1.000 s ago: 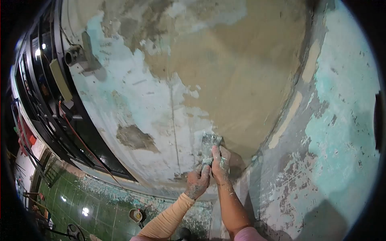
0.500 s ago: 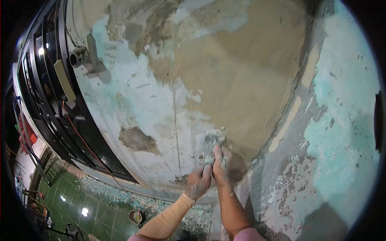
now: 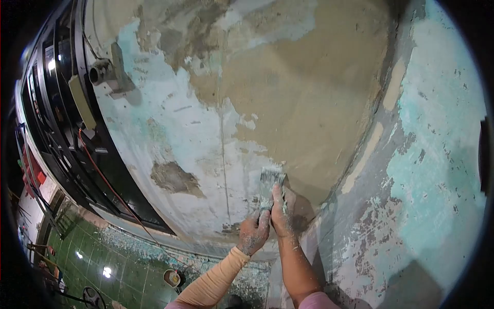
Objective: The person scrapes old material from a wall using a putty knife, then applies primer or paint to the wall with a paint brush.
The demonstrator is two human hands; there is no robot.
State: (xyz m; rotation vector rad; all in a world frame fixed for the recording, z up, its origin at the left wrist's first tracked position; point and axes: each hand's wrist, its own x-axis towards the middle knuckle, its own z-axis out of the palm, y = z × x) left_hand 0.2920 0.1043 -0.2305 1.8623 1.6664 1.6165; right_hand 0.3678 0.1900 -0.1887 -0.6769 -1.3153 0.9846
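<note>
A metal scraper (image 3: 270, 183) lies flat against the wall (image 3: 206, 129), its blade at the edge between white-and-teal paint and bare tan plaster (image 3: 314, 98). My left hand (image 3: 252, 234), dusty with paint, grips the scraper's handle from below. My right hand (image 3: 282, 212) presses its fingers on the back of the blade. Both forearms reach up from the bottom of the view; the left one wears a tan sleeve.
A dark window frame (image 3: 62, 129) with an orange cable (image 3: 103, 175) runs along the left. A pipe fitting (image 3: 103, 72) sticks out of the wall at upper left. Right of my hands is a corner with a peeling teal wall (image 3: 432, 154). Paint chips litter the green tiled floor (image 3: 128, 273), where a small bucket (image 3: 174, 278) stands.
The scraper and both hands have shifted slightly up the wall along the paint edge. The grip is the same.
</note>
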